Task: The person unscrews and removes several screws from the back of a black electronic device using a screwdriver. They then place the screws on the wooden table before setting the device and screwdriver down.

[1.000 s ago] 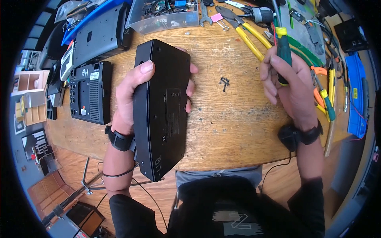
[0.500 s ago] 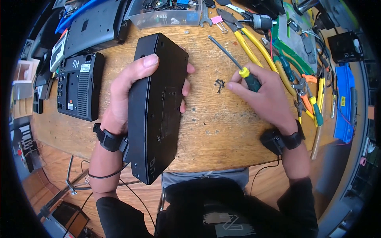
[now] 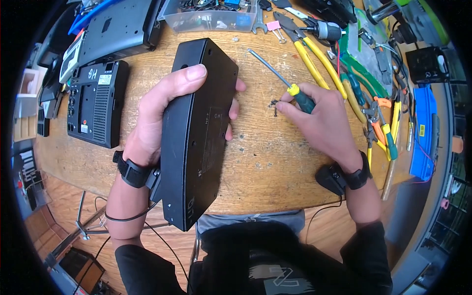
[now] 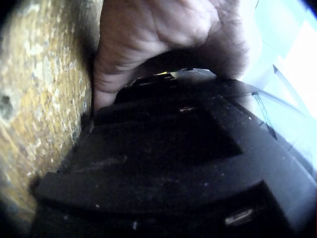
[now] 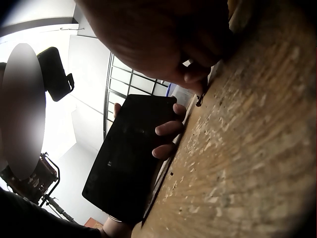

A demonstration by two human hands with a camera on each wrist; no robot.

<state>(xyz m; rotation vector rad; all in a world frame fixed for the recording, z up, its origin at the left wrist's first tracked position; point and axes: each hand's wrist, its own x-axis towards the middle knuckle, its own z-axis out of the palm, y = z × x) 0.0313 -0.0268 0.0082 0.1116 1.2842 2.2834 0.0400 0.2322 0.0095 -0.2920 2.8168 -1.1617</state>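
Note:
A black, box-like device housing (image 3: 199,142) with small printed labels is tilted up on its long edge over the wooden table. My left hand (image 3: 157,105) grips it, thumb over the near upper edge and fingertips showing round the far side. In the left wrist view the palm arches over the dark housing (image 4: 163,144). The right hand (image 3: 327,123) holds a screwdriver (image 3: 304,101) with a green and yellow handle, its shaft pointing away to the upper left. Thumb and index fingertips of that hand are right at a small pile of black screws (image 3: 275,110) on the table.
A second black device (image 3: 98,103) lies at the left, with a larger black casing (image 3: 115,29) behind it. A clear bin (image 3: 211,19) of parts stands at the back. Yellow-handled cutters (image 3: 312,56), an orange-handled tool (image 3: 378,130) and a blue tray (image 3: 424,132) are at the right.
My right hand has come left and down to the screws, and the screwdriver has swung from upright to slanting left. The left hand keeps its grip on the housing.

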